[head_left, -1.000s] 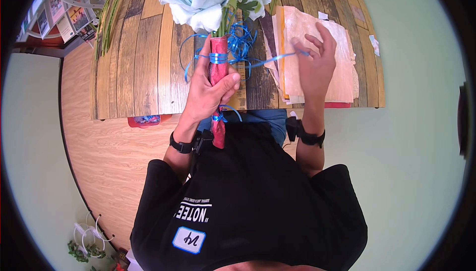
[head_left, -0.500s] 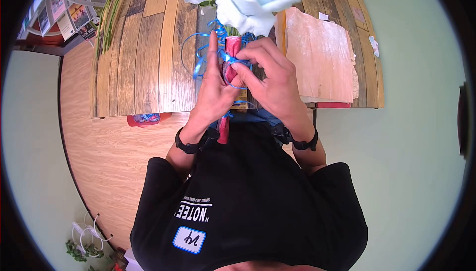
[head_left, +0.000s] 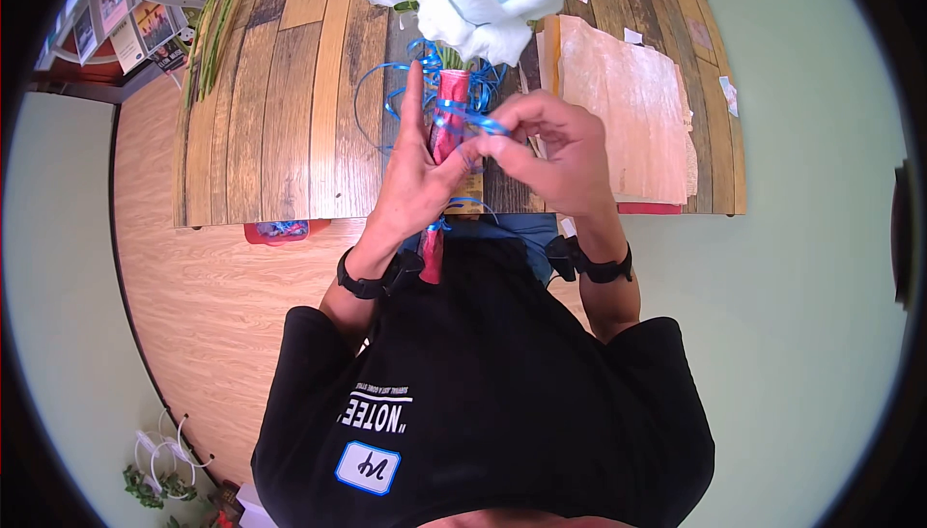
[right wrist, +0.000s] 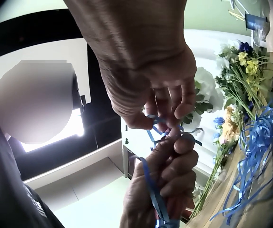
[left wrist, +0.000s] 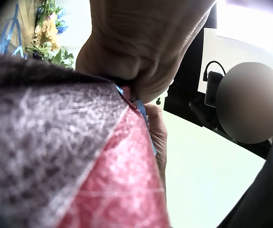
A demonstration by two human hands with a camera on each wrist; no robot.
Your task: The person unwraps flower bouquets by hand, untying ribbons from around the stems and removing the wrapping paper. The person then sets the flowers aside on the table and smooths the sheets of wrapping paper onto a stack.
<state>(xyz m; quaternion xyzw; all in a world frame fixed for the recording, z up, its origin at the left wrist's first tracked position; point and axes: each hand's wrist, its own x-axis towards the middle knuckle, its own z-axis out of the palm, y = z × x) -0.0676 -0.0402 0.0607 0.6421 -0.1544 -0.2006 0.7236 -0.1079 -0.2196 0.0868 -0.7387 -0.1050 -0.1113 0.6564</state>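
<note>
My left hand (head_left: 410, 185) grips the bouquet's stem bundle, wrapped in dark red paper (head_left: 454, 86), with the index finger pointing up beside it. Large pale blue artificial roses (head_left: 488, 7) top the bundle, tilted toward the table's far side. Blue ribbon (head_left: 488, 125) is wound round the upper part of the wrap. At the wrap's right side, my right hand (head_left: 565, 156) pinches that ribbon between thumb and fingers, close to the left thumb. More blue ribbon (head_left: 436, 226) is tied lower down. In the left wrist view, the wrapping (left wrist: 122, 175) fills the lower part.
A loose tangle of blue ribbon (right wrist: 262, 137) lies on the wooden table (head_left: 290, 142) behind the bundle. A stack of pinkish paper sheets (head_left: 623, 108) lies on the right. Green stems (head_left: 214, 36) lie along the left edge. A red container (head_left: 280, 232) sits below the front edge.
My right hand came in from the right with the ribbon, reached the wrap, then drew back slightly rightward, still pinching it. The bouquet has shifted a little right in my left hand.
</note>
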